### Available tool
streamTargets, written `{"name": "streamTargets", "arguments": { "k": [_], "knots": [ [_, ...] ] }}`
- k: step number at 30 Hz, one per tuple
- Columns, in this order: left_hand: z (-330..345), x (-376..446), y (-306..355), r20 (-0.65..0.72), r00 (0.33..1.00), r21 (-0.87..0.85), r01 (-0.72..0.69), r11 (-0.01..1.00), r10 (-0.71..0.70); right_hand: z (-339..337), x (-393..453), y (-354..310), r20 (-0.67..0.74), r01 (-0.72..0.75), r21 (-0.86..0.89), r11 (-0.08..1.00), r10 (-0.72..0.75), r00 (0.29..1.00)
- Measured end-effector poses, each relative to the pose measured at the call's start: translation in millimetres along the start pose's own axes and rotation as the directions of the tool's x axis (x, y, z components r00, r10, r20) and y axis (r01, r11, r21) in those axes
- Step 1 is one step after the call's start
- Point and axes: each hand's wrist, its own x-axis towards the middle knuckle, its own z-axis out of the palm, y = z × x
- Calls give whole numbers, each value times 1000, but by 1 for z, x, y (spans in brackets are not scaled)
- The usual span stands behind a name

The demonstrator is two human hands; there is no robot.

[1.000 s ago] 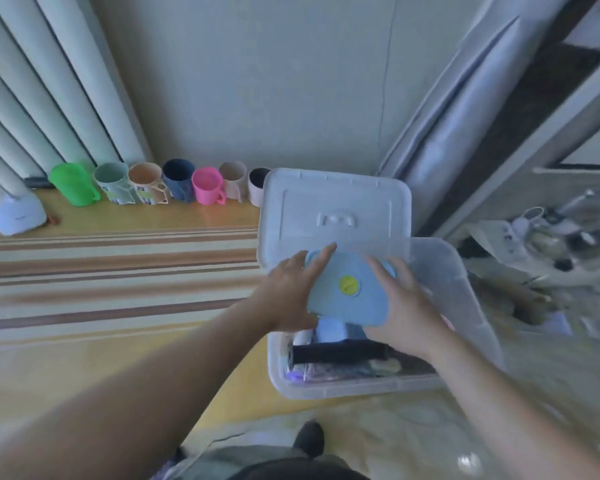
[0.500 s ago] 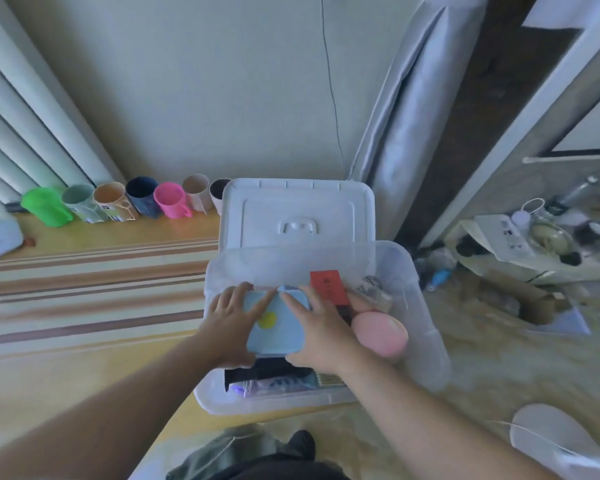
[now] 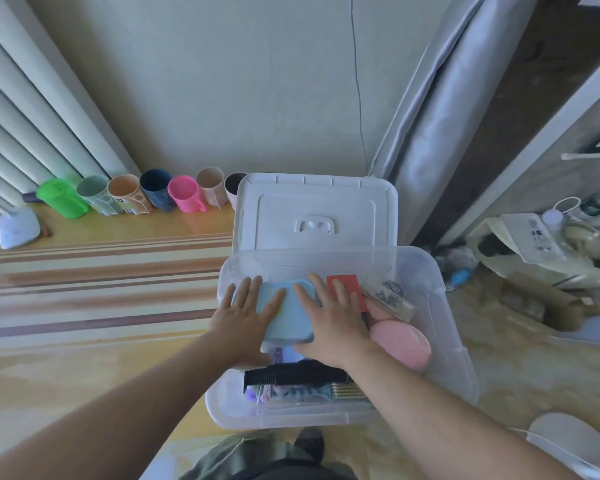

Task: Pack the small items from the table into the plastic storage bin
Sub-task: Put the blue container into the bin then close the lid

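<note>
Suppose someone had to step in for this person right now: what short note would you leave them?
Left hand and right hand: both flat, fingers straight, pressing the blue box down inside the clear bin.
Already in the bin: red card, pink case, black comb.
Lid stands open behind the bin.
Left: settle the blue box and lift the hands away.
</note>
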Motion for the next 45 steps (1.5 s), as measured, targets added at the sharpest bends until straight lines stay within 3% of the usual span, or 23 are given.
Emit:
{"name": "streamTargets", "arguments": {
  "k": [3, 6, 9, 12, 14, 18, 21, 23, 25, 27, 29, 35, 37, 40, 43, 45],
  "knots": [
    [-9, 3, -2, 72, 997, -67, 4, 998, 1, -5, 3, 0, 47, 38, -19, 999, -37, 998],
    [-38, 12, -24, -84, 996, -219, 16, 976, -35, -25, 1, 10, 50, 97, 24, 995, -98, 994],
    [-65, 44, -62, -344, 928, -290, 41, 956, -145, -56, 15, 37, -195, 94, 17, 995, -89, 977],
    [-87, 96, -102, -441, 877, -285, 64, 956, -190, -90, 50, 83, -421, -31, 13, 999, 33, 907],
    [-101, 136, -124, -429, 883, -256, 85, 963, -192, -113, 76, 111, -386, -171, 17, 985, 165, 908],
    [-112, 214, -153, -277, 952, -119, 101, 988, -131, -134, 139, 163, -219, -338, -13, 941, 327, 919],
    [-106, 262, -161, -194, 973, -56, 116, 992, -125, -126, 179, 199, -123, -474, 56, 879, 477, 870],
    [-98, 280, -166, -158, 969, -118, 173, 978, -191, -113, 193, 217, -37, -560, 143, 816, 570, 821],
    [-82, 283, -168, -65, 952, -285, 269, 920, -299, -100, 196, 227, 67, -593, 181, 785, 591, 804],
    [-52, 274, -165, 111, 945, -405, 325, 855, -306, -86, 195, 231, 143, -565, 166, 808, 547, 825],
    [-23, 261, -158, 182, 946, -469, 323, 822, -267, -75, 193, 229, 176, -515, 149, 844, 490, 854],
    [-13, 241, -141, 17, 936, -586, 294, 755, -352, -82, 187, 216, 115, -489, 193, 850, 476, 872],
    [-27, 230, -143, -154, 916, -605, 208, 769, -370, -95, 175, 212, -19, -468, 280, 838, 492, 870],
    [-59, 205, -147, -344, 835, -706, 70, 705, -428, -119, 142, 209, -253, -392, 467, 793, 544, 800],
    [-86, 180, -150, -355, 786, -788, 40, 615, -506, -140, 106, 210, -339, -268, 577, 771, 525, 780],
    [-100, 161, -149, -330, 800, -819, 23, 574, -502, -153, 82, 207, -366, -193, 639, 745, 515, 775]
  ]
}}
